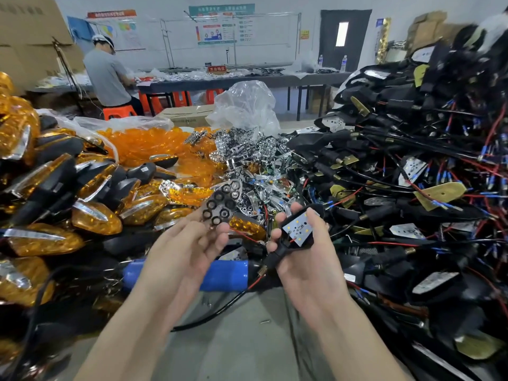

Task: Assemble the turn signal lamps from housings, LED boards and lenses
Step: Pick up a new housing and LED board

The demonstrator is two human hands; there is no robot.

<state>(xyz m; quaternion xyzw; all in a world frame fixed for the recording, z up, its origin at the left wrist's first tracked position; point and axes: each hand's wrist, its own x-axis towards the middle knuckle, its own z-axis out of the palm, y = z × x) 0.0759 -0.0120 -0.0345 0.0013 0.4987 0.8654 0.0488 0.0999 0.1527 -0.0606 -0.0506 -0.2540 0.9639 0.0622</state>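
Lower centre of the frame, our right hand point(305, 262) gripped the black housing point(303, 243), fingers curled round its shell, LED board point(298, 228) seated face up. Just left of it, our left hand point(187, 248) pinched the chrome reflector point(222, 204) by its bottom edge alone, and a slip looked possible. The red wire point(292, 240) at the board's foot could have been trapped beneath it. Lowered skewed, its holes would have missed the LEDs. At right, the heap of wired housings point(412, 174) threatened snags.
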